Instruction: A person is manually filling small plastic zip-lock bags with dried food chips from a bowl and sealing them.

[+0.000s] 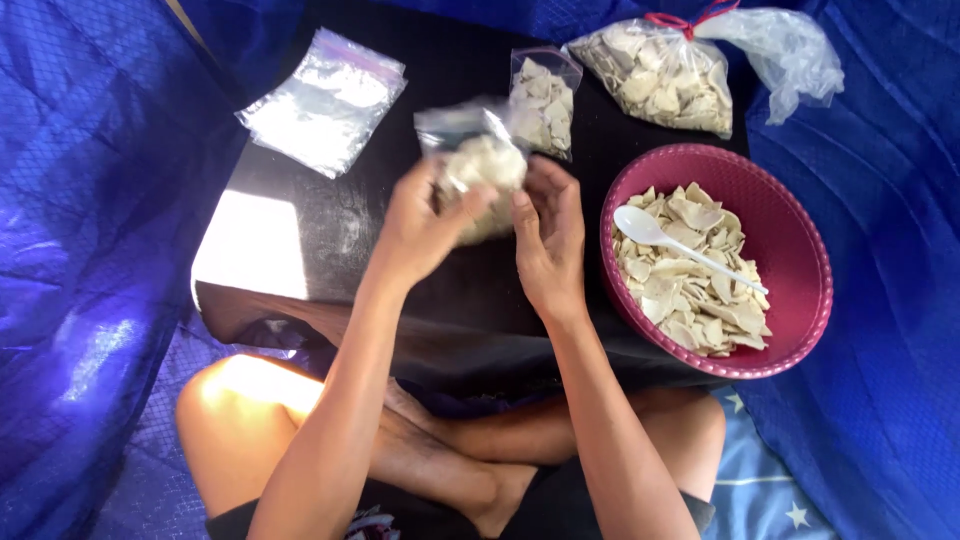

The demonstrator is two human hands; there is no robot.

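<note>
2 hands worked over a low black table [300,200] that stood between blue quilted fabric [90,200] on both sides, with the person sitting cross-legged behind it. On the right part of the table rested a big dark-pink bowl [790,250], about half full of pale flat chips, and a white plastic spoon [660,235] lay on top of the chips. At the far edge lay a large clear bag [660,75] of the same chips, tied at the neck with a red string. A stack of empty zip bags [325,100] lay at the far left, well apart from the bowl. 1 small filled zip bag [545,100] stood near the middle, just behind the hands.

The left hand [420,225] and the right hand [545,235] were close together, both clamped around a small clear bag [480,165] with chips, held a little above the table. The bag was blurred, so its mouth could not be seen clearly. It seemed that the filled bag was being handled at its top; closing it would need both thumbs pressing along the zip line.
</note>
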